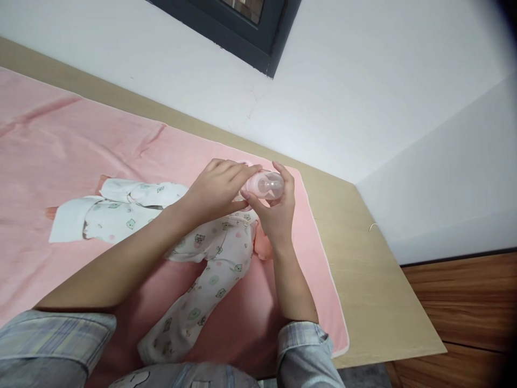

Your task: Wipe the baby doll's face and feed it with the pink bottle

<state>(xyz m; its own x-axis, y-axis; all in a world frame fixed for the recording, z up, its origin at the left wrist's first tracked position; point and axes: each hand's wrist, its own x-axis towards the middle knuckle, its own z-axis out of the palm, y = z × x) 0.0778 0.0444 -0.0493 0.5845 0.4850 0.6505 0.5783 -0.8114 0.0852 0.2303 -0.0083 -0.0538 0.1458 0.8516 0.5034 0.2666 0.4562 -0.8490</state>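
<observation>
Both hands are around a small baby bottle (pixel 265 185), which lies on its side in the air with its clear domed cap toward the right. My left hand (pixel 218 188) grips the pink end, its fingers over the top. My right hand (pixel 278 210) curls round the clear cap, thumb beneath and index finger at the far end. Under my hands a baby doll (pixel 218 237) in white print clothes lies on a pink blanket (pixel 323 302). Its feet point left; its head is mostly hidden behind my right hand and wrist.
The blanket covers much of a light wooden board (pixel 363 269). A white wall (pixel 323 81) with a dark window frame (pixel 250 37) rises behind it. Brown wood-grain panels (pixel 464 296) stand at the right. A small pale curved piece (pixel 373 226) is near the board's right edge.
</observation>
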